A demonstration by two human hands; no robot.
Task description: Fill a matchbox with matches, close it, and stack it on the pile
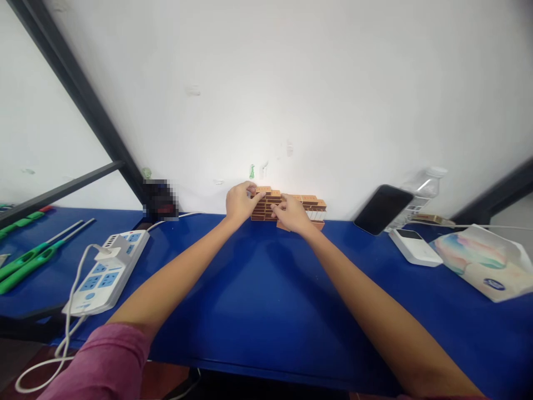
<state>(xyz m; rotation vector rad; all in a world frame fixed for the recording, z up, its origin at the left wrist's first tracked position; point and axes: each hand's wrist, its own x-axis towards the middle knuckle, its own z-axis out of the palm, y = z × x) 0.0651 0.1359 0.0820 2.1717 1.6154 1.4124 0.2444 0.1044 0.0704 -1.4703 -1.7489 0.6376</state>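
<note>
Several small flat boxes, orange on top with dark brown sides, are stacked in columns against the white wall at the back of the blue table. My left hand curls around the upper left end of the stack, its thumb along the front near the top. At the middle of the stack, my right hand has thumb and fingers bent against the boxes. More of these boxes form a row to the right, over a see-through section and an orange base. My right hand hides part of that side.
On the left of the blue table lie a white power strip with a plugged-in charger and green-handled tools. A black phone leans by a clear bottle, near a white device and a tissue pack.
</note>
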